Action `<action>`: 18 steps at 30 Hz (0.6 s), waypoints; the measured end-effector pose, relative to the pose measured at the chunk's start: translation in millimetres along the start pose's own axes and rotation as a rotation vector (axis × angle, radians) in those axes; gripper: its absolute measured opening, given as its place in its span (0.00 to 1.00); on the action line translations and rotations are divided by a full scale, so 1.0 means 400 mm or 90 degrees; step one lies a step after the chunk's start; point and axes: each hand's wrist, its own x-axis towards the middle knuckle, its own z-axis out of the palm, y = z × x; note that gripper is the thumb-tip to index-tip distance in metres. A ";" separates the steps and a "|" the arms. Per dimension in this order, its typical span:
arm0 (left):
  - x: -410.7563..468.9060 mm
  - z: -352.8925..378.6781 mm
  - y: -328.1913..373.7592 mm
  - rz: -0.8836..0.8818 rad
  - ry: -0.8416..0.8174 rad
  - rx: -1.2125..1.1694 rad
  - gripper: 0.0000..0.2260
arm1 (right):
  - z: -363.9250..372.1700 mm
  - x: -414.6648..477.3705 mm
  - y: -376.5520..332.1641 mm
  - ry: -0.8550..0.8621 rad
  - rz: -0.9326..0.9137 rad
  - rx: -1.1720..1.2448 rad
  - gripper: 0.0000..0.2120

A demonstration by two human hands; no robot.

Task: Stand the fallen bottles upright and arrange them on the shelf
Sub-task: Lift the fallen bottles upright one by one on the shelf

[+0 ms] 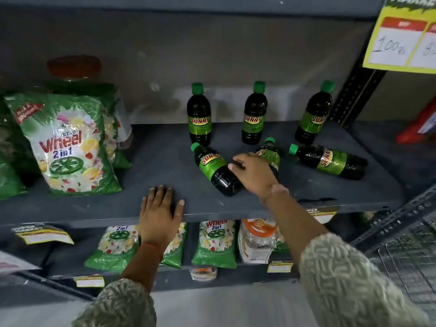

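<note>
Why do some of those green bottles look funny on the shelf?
Three bottles have tipped over. The left fallen bottle, the middle fallen bottle and the right fallen bottle lie on their sides on the shelf, in front of three standing bottles. The right hand reaches among them.

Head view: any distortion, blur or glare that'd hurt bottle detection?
Head view: wide-angle bending bows the shelf edge and tilts the rightmost standing bottle; dim lighting leaves the dark bottles low in contrast; the orange-lidded jar and price sign are soft; small highlights on the fallen bottle under the right hand; left hand sharp.
</note>
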 end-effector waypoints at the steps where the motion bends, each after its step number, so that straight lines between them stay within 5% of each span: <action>1: 0.002 0.000 -0.006 -0.021 -0.003 0.006 0.28 | 0.002 0.037 -0.003 -0.074 0.035 -0.028 0.21; 6: 0.007 0.005 -0.016 -0.030 0.020 0.056 0.34 | 0.004 0.159 -0.026 -0.302 0.173 -0.104 0.22; 9: 0.006 0.007 -0.010 -0.040 0.019 0.071 0.35 | 0.019 0.185 -0.030 -0.379 0.239 -0.008 0.33; 18: 0.021 0.000 0.001 -0.030 0.021 0.064 0.32 | 0.028 0.210 -0.032 -0.417 0.291 0.059 0.20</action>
